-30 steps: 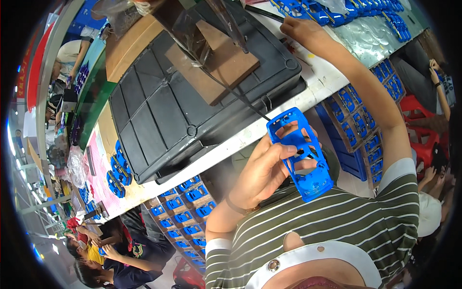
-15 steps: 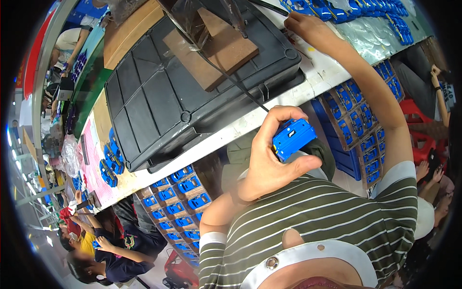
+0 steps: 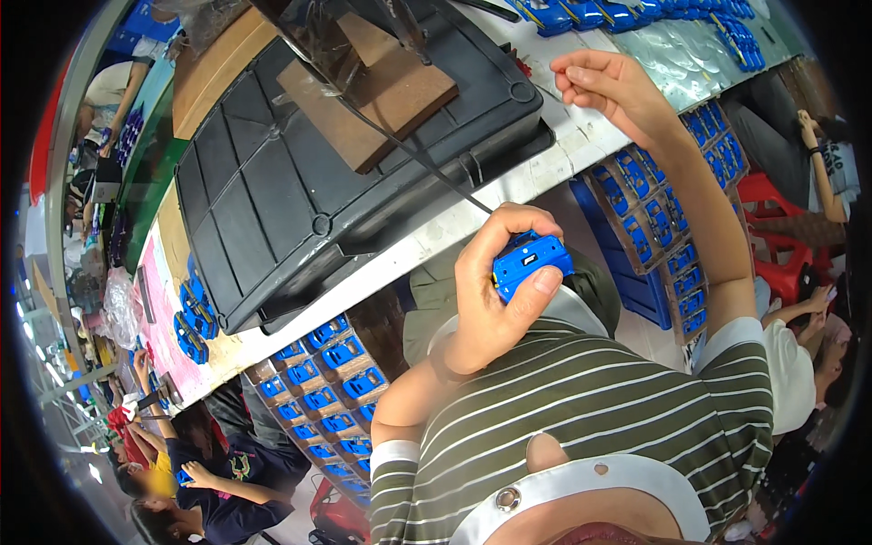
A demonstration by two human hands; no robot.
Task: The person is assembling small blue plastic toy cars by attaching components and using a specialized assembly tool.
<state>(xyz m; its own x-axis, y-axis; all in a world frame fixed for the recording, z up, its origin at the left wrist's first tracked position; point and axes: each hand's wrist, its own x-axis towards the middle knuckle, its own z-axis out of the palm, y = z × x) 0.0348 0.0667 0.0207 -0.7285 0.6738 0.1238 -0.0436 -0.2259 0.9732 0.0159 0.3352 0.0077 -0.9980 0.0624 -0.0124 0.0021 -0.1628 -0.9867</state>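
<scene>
My left hand (image 3: 486,304) is wrapped round a blue plastic toy car (image 3: 534,263), holding it in front of my body below the table edge. A small dark slot shows on the car's upturned face, and its other sides are covered by my fingers and palm. Above the white table (image 3: 595,136), to the right of a black plastic crate (image 3: 272,209), is my right hand (image 3: 613,86). Its thumb and fingertips are pinched together; anything between them is too small to make out. A bit of red lies on the table near the crate's corner.
A brown board (image 3: 409,100) with a metal fixture and black cable rests on the crate. Blue toy cars fill divided boxes (image 3: 318,391) below the table on both sides; more lie on the table's far right (image 3: 627,16). Other people sit at left and right.
My right hand has lifted from the far table edge and come nearer, fingers pinched. My left hand has turned the toy car so its slotted face points more upward.
</scene>
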